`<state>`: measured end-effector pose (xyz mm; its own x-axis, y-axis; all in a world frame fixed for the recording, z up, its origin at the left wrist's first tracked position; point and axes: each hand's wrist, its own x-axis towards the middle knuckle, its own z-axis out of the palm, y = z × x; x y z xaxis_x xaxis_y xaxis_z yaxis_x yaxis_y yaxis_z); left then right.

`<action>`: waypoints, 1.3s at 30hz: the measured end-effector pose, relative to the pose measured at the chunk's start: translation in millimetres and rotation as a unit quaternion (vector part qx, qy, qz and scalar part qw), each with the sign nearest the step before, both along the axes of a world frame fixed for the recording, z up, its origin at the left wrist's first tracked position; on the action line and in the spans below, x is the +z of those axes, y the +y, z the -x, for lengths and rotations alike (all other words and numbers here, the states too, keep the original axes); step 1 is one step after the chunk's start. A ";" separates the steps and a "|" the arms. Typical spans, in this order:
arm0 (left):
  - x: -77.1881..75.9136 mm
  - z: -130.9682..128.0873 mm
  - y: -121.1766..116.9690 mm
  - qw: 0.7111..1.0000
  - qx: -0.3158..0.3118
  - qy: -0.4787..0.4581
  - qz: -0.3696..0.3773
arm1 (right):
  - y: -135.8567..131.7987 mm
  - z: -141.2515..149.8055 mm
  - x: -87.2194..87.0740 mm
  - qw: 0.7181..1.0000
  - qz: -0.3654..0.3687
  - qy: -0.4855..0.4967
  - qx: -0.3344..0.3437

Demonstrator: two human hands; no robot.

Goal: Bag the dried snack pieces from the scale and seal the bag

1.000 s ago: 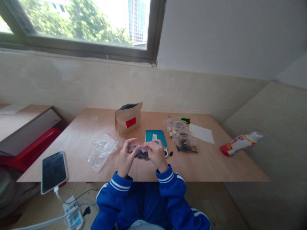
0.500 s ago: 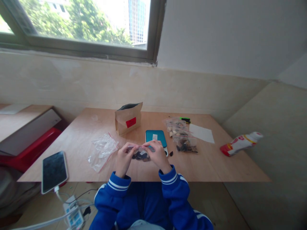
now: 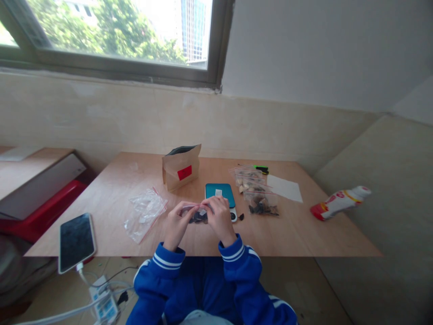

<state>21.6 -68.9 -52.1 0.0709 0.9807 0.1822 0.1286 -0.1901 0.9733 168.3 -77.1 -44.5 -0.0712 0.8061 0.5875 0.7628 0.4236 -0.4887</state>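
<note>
Both hands hold a small clear zip bag (image 3: 199,215) with dark pieces inside, just above the wooden table (image 3: 297,225). My left hand (image 3: 176,226) pinches its left end. My right hand (image 3: 219,219) pinches the top edge at the right, fingers pressed together. Right behind the hands lies a teal pocket scale (image 3: 219,192). One loose dark piece (image 3: 241,217) lies on the table beside the scale.
A brown paper pouch with a red label (image 3: 180,167) stands open behind. Empty zip bags (image 3: 145,212) lie at left, filled bags (image 3: 257,192) at right, with white paper (image 3: 284,187) and a green marker (image 3: 261,169). A phone (image 3: 76,242) overhangs the left edge. A white-red bottle (image 3: 338,202) lies off the table's right side.
The hands lowered slightly with the bag, and my right hand's fingers slid along its top edge toward the left hand. Everything else stayed put.
</note>
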 end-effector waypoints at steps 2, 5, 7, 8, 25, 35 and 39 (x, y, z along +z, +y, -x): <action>-0.3 -2.0 -0.6 1.000 0.004 -0.004 -0.001 | 0.0 3.5 -1.9 1.000 -0.008 -0.002 -0.015; -1.3 -5.5 -1.5 1.000 0.004 -0.007 0.004 | 0.9 7.8 -6.7 0.999 -0.017 -0.006 -0.032; -2.1 -8.0 -2.5 1.000 0.003 -0.006 0.000 | 1.8 9.1 -10.0 0.999 -0.016 -0.005 -0.043; -2.4 -9.0 -3.0 1.000 0.005 -0.005 -0.005 | 2.1 9.2 -11.3 0.999 -0.013 -0.003 -0.047; -13.8 8.8 4.2 0.999 0.015 0.044 -0.009 | 6.5 -9.4 -26.6 0.999 0.027 0.010 0.038; -11.9 11.6 5.6 0.998 0.052 0.011 -0.045 | 8.7 -26.1 -27.5 0.999 0.036 -0.020 0.028; -12.0 10.3 4.3 0.997 0.076 -0.012 -0.029 | 6.6 -28.6 -28.8 0.999 0.031 -0.014 0.042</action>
